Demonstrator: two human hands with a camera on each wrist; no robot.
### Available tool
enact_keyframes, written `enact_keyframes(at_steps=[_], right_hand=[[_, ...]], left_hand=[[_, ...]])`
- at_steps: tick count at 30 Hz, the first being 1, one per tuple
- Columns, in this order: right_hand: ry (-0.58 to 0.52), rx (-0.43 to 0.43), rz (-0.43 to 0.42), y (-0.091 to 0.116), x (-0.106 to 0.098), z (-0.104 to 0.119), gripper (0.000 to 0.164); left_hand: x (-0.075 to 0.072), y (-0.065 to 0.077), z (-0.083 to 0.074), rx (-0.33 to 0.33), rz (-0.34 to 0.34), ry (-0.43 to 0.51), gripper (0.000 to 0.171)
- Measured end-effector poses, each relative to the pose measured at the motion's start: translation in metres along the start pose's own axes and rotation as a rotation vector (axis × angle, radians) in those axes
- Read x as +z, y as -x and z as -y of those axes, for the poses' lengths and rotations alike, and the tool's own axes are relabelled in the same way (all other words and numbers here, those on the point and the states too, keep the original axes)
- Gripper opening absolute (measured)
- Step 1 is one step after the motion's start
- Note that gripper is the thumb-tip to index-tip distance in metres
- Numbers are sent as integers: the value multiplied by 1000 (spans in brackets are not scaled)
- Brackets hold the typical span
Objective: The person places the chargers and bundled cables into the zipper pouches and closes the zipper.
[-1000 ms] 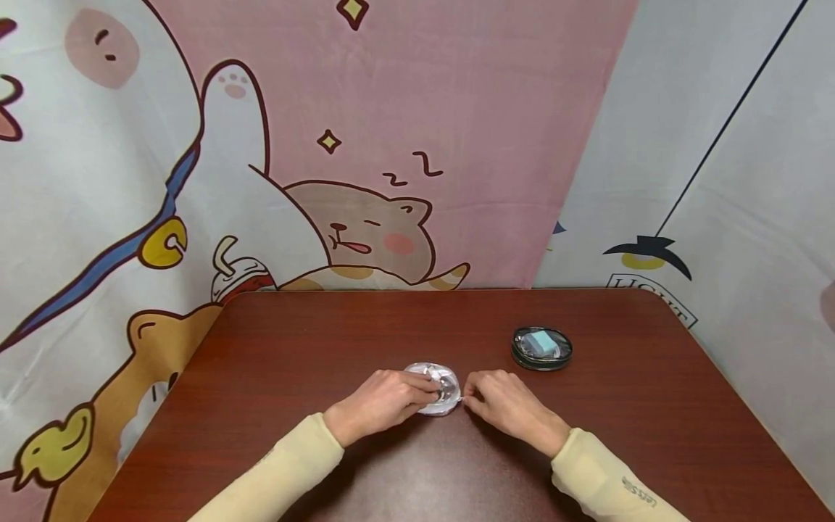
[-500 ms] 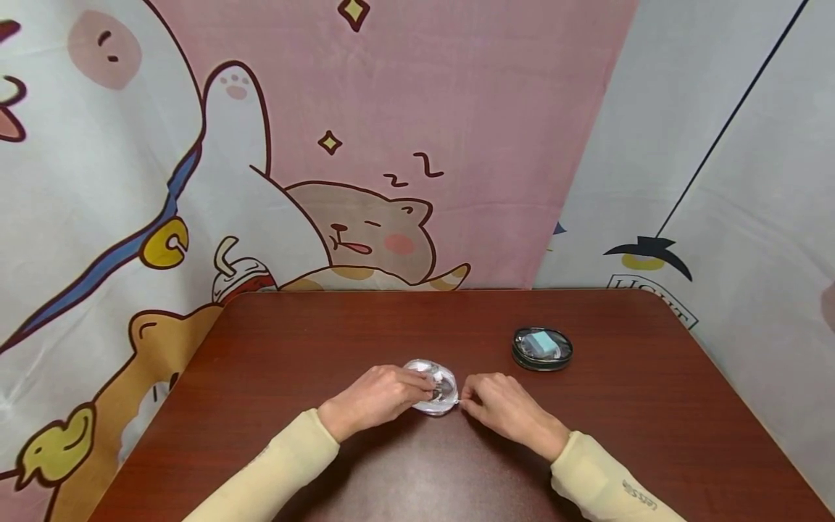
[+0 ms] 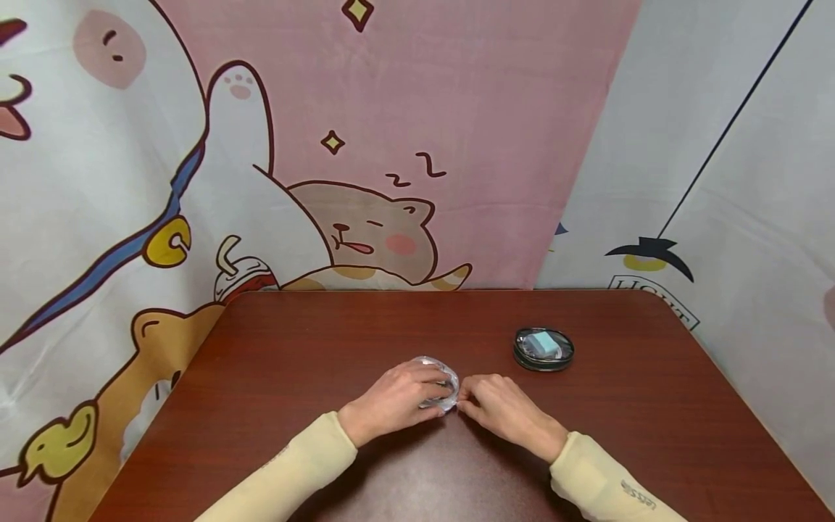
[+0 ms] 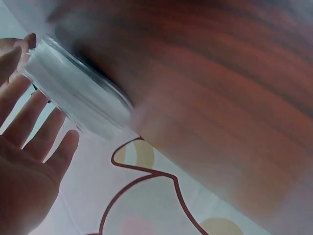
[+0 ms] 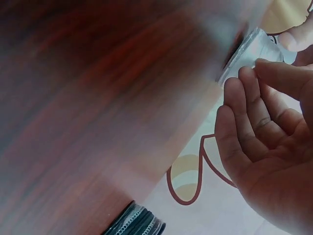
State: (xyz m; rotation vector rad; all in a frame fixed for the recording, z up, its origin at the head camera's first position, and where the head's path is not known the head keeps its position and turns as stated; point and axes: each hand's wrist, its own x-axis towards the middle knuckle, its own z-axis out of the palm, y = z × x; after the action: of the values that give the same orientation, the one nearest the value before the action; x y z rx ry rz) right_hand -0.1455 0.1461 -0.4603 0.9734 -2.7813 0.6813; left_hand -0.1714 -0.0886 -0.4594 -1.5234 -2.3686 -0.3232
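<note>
A clear round zip pouch (image 3: 453, 383) lies in the middle of the table. My left hand (image 3: 403, 395) rests on it, fingers spread over its top and thumb by the near edge. In the left wrist view the fingers are fairly straight across the pouch (image 4: 80, 90), and its smooth side wall shows. At the pouch's right edge, my right hand (image 3: 505, 409) pinches a small pale zipper pull (image 3: 457, 407) between thumb and index finger. The other right fingers curl loosely in the right wrist view. The fingertips hide much of the pull.
A round black-rimmed pouch (image 3: 543, 349) with a light blue block inside stands at the back right. The brown table (image 3: 326, 326) ends at a cartoon-printed curtain (image 3: 509, 145).
The left hand has shifted and spread its fingers over the pouch, covering more of it. The right hand keeps its pinch at the edge and has barely moved.
</note>
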Motion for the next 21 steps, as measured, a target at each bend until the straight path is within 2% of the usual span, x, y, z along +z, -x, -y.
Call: enact_keyframes(at_steps=[4,11,21], right_hand=[[-1,-5,11,1,-1,-1,18],[0,-7,11,1,-1,-1,19],[17,-9,0,3,-1,-2,21]], left_hand=[[3,-4,-4,-9,-6,-48,21],[1,-2,-7,-32,45,-75,17],[2,5,-7,3,28,-42,14]])
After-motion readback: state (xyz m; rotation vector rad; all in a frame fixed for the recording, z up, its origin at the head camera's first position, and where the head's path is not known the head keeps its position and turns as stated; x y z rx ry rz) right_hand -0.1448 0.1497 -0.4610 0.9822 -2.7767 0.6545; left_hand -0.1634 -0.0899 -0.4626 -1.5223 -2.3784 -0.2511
